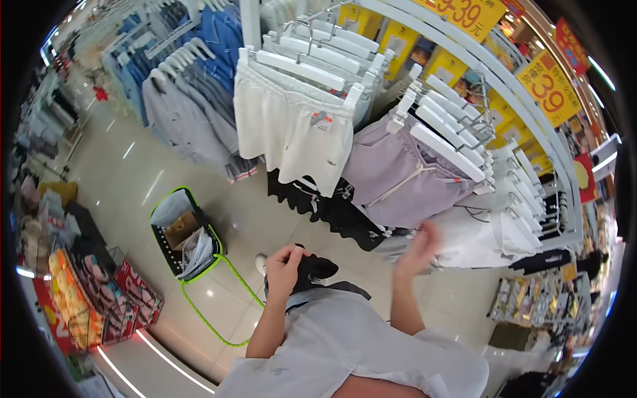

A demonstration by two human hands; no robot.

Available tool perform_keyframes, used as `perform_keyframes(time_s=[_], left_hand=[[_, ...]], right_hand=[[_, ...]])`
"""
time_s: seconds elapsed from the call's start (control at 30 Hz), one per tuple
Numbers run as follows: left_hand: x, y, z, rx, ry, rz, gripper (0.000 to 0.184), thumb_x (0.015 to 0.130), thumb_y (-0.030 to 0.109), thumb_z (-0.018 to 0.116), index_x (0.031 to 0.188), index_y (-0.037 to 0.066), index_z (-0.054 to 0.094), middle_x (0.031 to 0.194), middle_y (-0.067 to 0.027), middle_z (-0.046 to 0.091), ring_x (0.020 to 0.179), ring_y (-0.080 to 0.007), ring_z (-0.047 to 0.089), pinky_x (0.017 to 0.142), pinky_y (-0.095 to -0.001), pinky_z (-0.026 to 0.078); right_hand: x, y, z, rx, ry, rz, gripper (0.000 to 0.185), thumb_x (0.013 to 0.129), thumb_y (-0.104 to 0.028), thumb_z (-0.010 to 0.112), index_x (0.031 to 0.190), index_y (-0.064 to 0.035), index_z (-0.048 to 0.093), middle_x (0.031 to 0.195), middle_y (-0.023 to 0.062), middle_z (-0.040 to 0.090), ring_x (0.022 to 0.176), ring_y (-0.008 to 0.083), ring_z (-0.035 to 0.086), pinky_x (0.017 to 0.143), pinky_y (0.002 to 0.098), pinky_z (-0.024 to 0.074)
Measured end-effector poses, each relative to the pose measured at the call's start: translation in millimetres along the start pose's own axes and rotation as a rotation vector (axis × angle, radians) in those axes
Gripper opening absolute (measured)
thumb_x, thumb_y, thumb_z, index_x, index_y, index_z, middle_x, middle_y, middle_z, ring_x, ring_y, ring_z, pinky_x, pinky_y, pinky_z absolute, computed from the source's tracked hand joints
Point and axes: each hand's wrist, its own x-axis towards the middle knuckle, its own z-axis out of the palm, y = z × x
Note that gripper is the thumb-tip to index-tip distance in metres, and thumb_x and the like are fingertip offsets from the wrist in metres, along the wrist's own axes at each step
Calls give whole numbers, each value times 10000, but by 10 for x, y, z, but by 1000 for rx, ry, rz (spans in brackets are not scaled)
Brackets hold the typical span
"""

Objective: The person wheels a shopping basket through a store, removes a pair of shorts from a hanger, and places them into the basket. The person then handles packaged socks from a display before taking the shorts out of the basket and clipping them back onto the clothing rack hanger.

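My left hand [284, 266] is in front of my body with its fingers curled closed. Next to it shows a black shape [317, 266]; I cannot tell whether the hand grips it. My right hand [419, 249] is raised and smeared by motion, just below the lavender drawstring shorts [401, 166]. Left of these hang white shorts [285, 119] with an orange-marked tag, clipped to a white hanger. Black shorts with wavy hems [332, 215] hang lower, behind both. To the right of my right hand hang white garments [478, 235].
A dark shopping basket with a green rim [219, 244] stands on the floor at left, holding bags; its green handle [211, 324] reaches toward me. Clothes racks with grey jackets [182, 113] stand beyond. Packaged goods [76, 298] fill a display at lower left. Yellow price signs [547, 89] hang above.
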Motion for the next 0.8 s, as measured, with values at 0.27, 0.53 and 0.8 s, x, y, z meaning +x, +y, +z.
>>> perform_keyframes(time_s=[0.27,0.53,0.8], left_hand=[[576,271,-647,-112,-112,40,185,853,119,513,735,-2,587,713,3,573,663,-66,476,623,-202,387],[893,483,-1623,-32,0,118,148,826,108,539,716,18,579,668,7,541,655,-75,482,616,-215,391],[1123,400,-2658,20,672,44,233,856,182,531,710,9,585,613,25,520,590,-43,415,545,-202,337]], right_hand=[[-881,-657,868,102,-1249,-244,629,685,-149,662,1236,-25,386,1090,162,515,1026,322,478,878,407,372],[-1367,-697,1793,162,-1410,-67,251,719,-87,603,959,-21,563,907,147,551,797,287,538,673,325,433],[-1453,-1360,2254,-64,-1638,-283,405,775,-259,614,1052,2,475,941,176,557,837,346,543,717,405,436]])
